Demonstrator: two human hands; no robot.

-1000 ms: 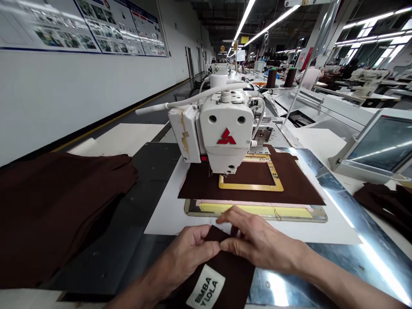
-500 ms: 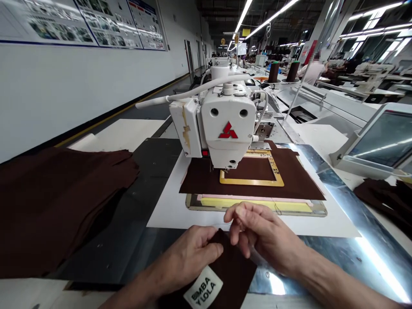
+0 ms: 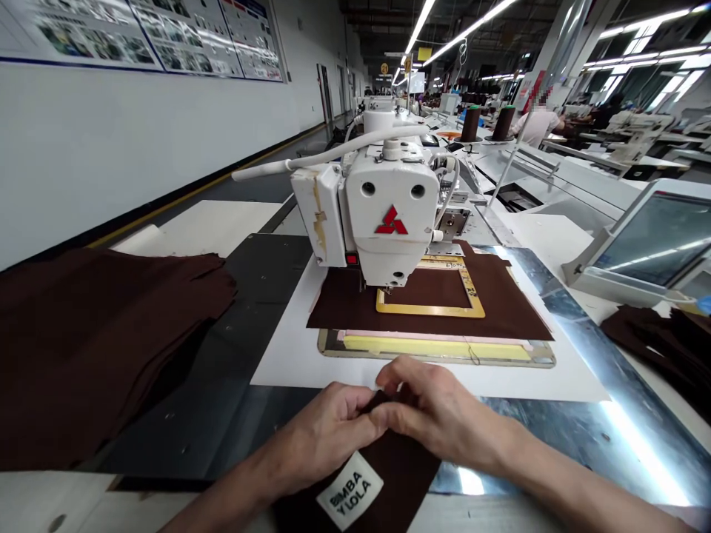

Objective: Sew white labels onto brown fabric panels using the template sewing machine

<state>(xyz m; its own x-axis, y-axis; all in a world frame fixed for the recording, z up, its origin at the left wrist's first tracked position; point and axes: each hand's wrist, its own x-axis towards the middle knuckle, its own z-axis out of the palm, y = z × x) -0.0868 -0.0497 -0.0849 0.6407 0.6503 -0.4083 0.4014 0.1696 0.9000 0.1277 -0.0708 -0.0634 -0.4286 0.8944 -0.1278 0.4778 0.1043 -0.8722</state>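
Note:
A dark brown fabric piece (image 3: 397,474) hangs low at the table's front edge, with a white label (image 3: 351,491) reading "BIMBA Y LOLA" on it. My left hand (image 3: 327,429) pinches its upper corner between thumb and fingers. At that same corner my right hand (image 3: 430,407) is closed, thumb and fingertips meeting the left thumb; the fabric between them is mostly hidden. Beyond my hands stands a white sewing machine (image 3: 392,215). Under its head, a yellow frame (image 3: 430,311) lies on a brown fabric panel (image 3: 344,307).
A stack of brown fabric (image 3: 111,348) covers the left side. More dark cloth (image 3: 663,348) lies at the right edge, below a tilted screen (image 3: 649,237). Thread cones (image 3: 471,124) stand behind. A person (image 3: 536,126) sits far back on the right.
My right hand has moved left and down onto the fabric corner, its fingers closing beside my left thumb. My left hand keeps its pinch. The view has shifted slightly.

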